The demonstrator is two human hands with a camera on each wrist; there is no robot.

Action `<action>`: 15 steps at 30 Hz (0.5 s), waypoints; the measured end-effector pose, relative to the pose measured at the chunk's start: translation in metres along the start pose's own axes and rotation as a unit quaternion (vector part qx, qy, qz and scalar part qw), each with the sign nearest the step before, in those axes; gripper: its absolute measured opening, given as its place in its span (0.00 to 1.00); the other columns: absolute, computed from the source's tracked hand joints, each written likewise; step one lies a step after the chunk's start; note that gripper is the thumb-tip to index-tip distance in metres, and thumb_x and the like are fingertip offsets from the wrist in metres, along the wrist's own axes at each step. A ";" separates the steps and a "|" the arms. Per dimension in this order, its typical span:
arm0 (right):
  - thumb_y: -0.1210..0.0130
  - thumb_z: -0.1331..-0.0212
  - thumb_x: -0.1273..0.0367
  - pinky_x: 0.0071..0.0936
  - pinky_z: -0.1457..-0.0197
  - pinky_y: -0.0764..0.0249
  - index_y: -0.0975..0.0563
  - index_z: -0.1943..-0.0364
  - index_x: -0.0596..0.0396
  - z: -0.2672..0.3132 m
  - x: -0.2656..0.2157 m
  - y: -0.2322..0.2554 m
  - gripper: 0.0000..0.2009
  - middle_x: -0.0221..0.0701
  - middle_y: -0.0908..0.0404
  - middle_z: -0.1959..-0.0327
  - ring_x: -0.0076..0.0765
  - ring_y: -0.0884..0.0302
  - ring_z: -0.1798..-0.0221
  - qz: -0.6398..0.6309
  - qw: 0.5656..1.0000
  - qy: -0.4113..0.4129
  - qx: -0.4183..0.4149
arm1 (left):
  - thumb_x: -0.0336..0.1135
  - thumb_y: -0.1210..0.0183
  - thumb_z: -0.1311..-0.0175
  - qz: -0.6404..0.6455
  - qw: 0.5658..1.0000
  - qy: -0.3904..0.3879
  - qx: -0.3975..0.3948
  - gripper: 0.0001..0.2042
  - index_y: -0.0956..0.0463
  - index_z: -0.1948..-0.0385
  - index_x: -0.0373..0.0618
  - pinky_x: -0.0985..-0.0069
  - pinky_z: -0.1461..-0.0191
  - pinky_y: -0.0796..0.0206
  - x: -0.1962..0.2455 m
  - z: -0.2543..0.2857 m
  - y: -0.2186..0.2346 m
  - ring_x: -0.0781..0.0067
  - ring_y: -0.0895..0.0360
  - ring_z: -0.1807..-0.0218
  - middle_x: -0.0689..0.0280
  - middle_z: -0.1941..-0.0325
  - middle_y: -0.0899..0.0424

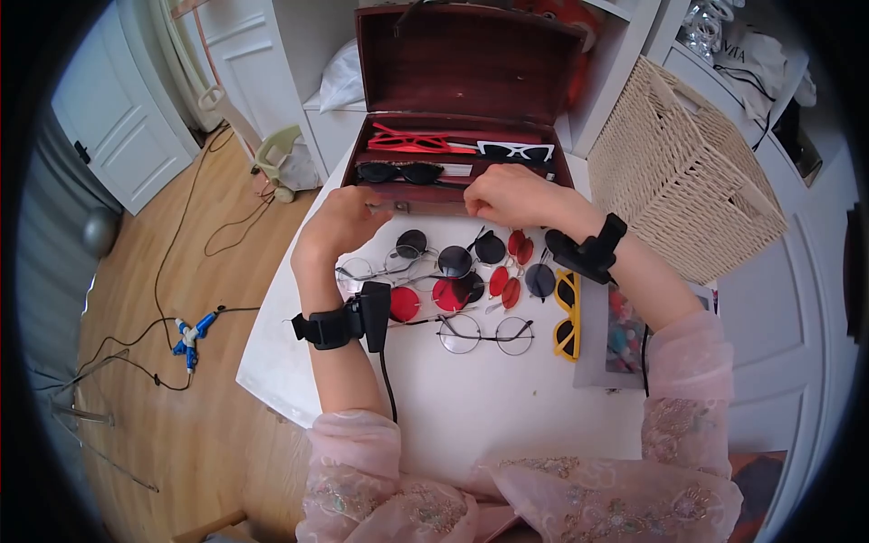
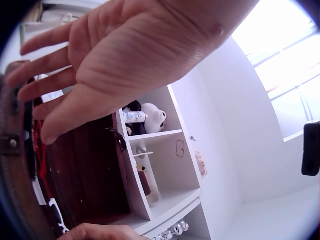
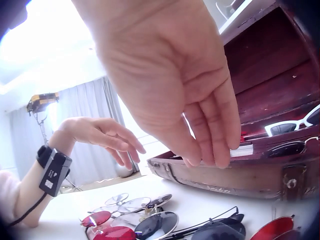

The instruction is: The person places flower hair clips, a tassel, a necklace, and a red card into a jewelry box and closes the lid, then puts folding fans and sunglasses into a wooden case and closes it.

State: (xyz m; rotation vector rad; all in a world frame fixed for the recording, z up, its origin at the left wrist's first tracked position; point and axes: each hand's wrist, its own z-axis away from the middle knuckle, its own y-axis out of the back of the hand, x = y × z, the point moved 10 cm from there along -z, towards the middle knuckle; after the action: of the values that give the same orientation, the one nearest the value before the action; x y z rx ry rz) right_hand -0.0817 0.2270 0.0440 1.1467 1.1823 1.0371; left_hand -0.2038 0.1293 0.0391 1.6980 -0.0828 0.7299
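A dark red wooden box point(image 1: 471, 77) stands with its lid up; inside lie red-framed glasses point(image 1: 407, 140), white-framed sunglasses point(image 1: 516, 152) and dark sunglasses point(image 1: 400, 172). My left hand point(image 1: 342, 222) hovers near the box's front left corner, fingers fairly straight in the left wrist view point(image 2: 125, 60), holding nothing. At the box's front edge is my right hand point(image 1: 511, 195), its fingers pointing down and loosely bent in the right wrist view point(image 3: 175, 85). Nothing shows in its grip; whether it touches the edge I cannot tell.
Several round glasses, among them a clear pair point(image 1: 460, 334) and a red-lensed pair point(image 1: 405, 304), lie on the white table point(image 1: 453, 407) before the box. Yellow sunglasses point(image 1: 566, 315) lie right of them, beside a grey box point(image 1: 593, 362). A wicker basket point(image 1: 679, 172) stands at the right.
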 end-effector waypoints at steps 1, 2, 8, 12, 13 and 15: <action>0.48 0.53 0.75 0.35 0.60 0.27 0.21 0.72 0.55 0.003 0.005 0.000 0.06 0.36 0.19 0.74 0.42 0.21 0.66 0.002 1.000 -0.010 -0.003 | 0.41 0.40 0.45 -0.005 1.000 -0.004 0.003 0.17 0.23 0.59 0.38 0.69 0.58 0.30 0.000 0.000 0.000 0.60 0.21 0.63 0.53 0.65 0.19; 0.48 0.53 0.75 0.35 0.60 0.27 0.21 0.72 0.55 0.006 0.006 -0.002 0.06 0.36 0.19 0.74 0.42 0.21 0.66 0.001 1.000 -0.011 -0.004 | 0.41 0.40 0.45 -0.005 1.000 -0.004 0.001 0.17 0.23 0.59 0.38 0.69 0.58 0.30 -0.002 -0.001 -0.001 0.60 0.21 0.63 0.53 0.65 0.19; 0.48 0.54 0.74 0.33 0.61 0.27 0.21 0.72 0.55 0.031 -0.008 -0.016 0.06 0.35 0.20 0.76 0.41 0.21 0.68 -0.009 0.999 -0.015 -0.036 | 0.40 0.41 0.47 0.017 1.000 -0.010 -0.001 0.16 0.22 0.60 0.39 0.66 0.55 0.31 0.002 0.000 0.001 0.54 0.22 0.60 0.50 0.65 0.19; 0.47 0.55 0.73 0.37 0.64 0.27 0.20 0.75 0.53 0.057 -0.047 -0.043 0.05 0.35 0.20 0.76 0.43 0.22 0.68 -0.115 0.988 -0.008 -0.107 | 0.39 0.41 0.45 0.001 1.000 -0.007 -0.007 0.15 0.23 0.60 0.38 0.68 0.58 0.30 0.002 0.000 -0.001 0.59 0.20 0.61 0.53 0.64 0.18; 0.46 0.56 0.72 0.37 0.66 0.27 0.21 0.75 0.54 0.063 -0.057 -0.051 0.04 0.35 0.21 0.77 0.44 0.22 0.69 -0.077 0.993 0.047 -0.070 | 0.39 0.41 0.45 0.007 1.000 -0.005 -0.006 0.15 0.23 0.60 0.38 0.68 0.58 0.30 0.000 -0.001 -0.001 0.59 0.20 0.61 0.53 0.64 0.18; 0.44 0.54 0.70 0.36 0.66 0.28 0.22 0.75 0.57 0.077 -0.073 -0.066 0.05 0.35 0.22 0.77 0.42 0.22 0.69 -0.016 0.992 0.066 -0.104 | 0.40 0.41 0.46 0.013 1.000 -0.001 -0.004 0.16 0.22 0.60 0.39 0.68 0.57 0.30 0.001 0.000 0.000 0.56 0.21 0.61 0.52 0.64 0.19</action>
State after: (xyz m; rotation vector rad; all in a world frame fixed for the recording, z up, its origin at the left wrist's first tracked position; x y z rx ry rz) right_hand -0.0120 0.1384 -0.0098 0.9056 1.1616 1.1950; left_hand -0.2031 0.1300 0.0394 1.6922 -0.1099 0.7467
